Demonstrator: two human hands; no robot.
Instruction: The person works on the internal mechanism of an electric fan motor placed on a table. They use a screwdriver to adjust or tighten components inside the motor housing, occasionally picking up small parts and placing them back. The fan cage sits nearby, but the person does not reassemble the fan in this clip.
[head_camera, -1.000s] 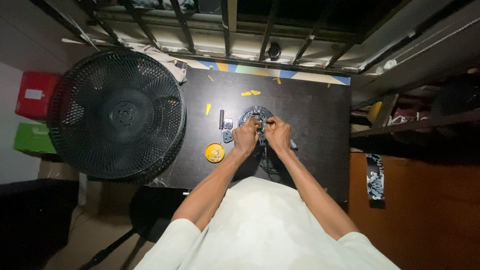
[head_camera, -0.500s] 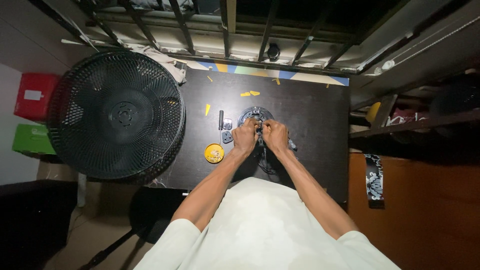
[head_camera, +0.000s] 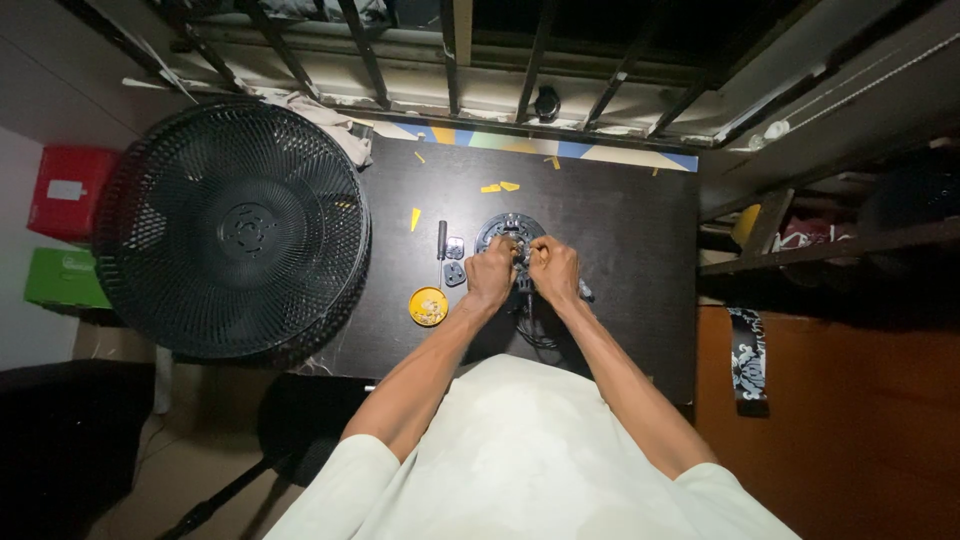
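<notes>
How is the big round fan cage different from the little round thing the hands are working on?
The fan cage is far bigger than the small round part. The fan cage sits at the table's left edge, untouched; the small round part lies mid-table, with the left hand and right hand closed over its near side. The cage is open grille; the part looks more solid. Both are black and round.

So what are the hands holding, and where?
Both the left hand and right hand grip the near edge of a round black part; the exact hold is hidden.

Both hands, left (head_camera: 490, 272) and right (head_camera: 553, 268), on a round black part (head_camera: 508, 231) atop the dark table (head_camera: 620, 220).
</notes>
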